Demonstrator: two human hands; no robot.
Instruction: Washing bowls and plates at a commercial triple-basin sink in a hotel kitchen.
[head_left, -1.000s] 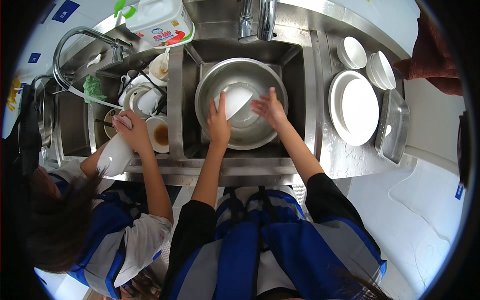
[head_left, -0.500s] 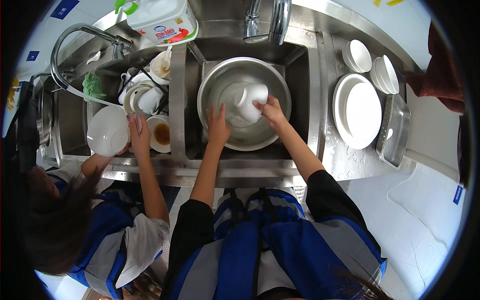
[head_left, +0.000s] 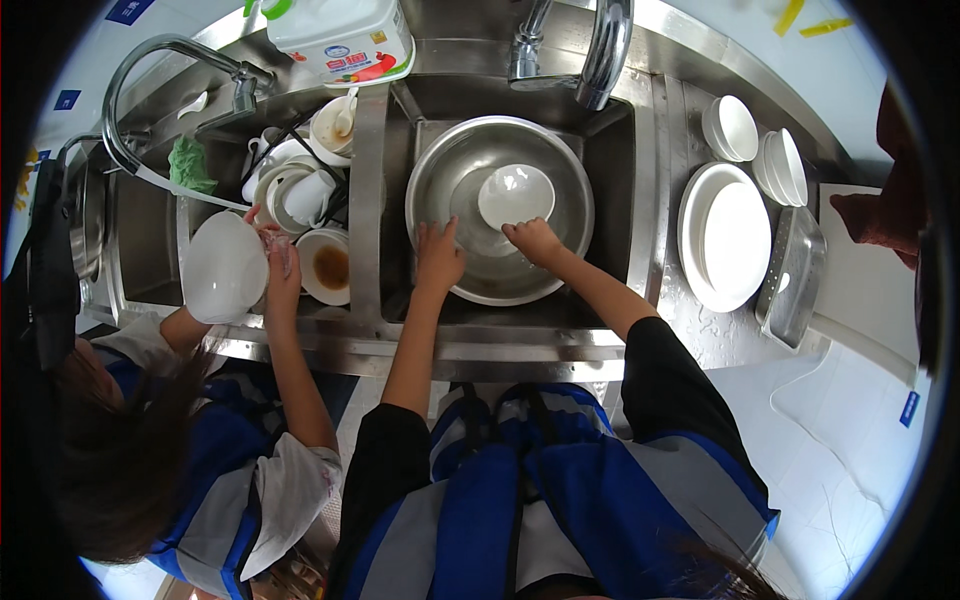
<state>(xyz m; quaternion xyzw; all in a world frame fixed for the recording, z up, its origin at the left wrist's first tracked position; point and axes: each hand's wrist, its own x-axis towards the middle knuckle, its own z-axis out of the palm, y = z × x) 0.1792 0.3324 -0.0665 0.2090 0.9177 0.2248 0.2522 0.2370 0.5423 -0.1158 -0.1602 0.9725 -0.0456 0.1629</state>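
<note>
A round white bowl (head_left: pixel 517 190) sits with its hollow facing up in a wide metal basin (head_left: pixel 578 165) that holds water. My right hand (head_left: pixel 535 243) grips the bowl's near rim, fingers closed. At the basin's near left side, my left hand (head_left: pixel 439 258) is open, its fingers stretched over the inside of the basin and holding nothing. The basin stands in the middle steel sink compartment (head_left: pixel 615 210).
On my left, a co-worker's hands (head_left: pixel 280 262) hold a large white bowl (head_left: pixel 225 266) and a cloth. Dirty dishes (head_left: pixel 285 190) fill that sink. A faucet (head_left: pixel 603 60) overhangs the basin. White bowls (head_left: pixel 735 128), plates (head_left: pixel 738 245) and a metal tray (head_left: pixel 797 285) stand right.
The white bowl has turned from tilted on its side to hollow-up, with my right hand now at its near rim. The co-worker's bowl has tilted. The view has shifted slightly.
</note>
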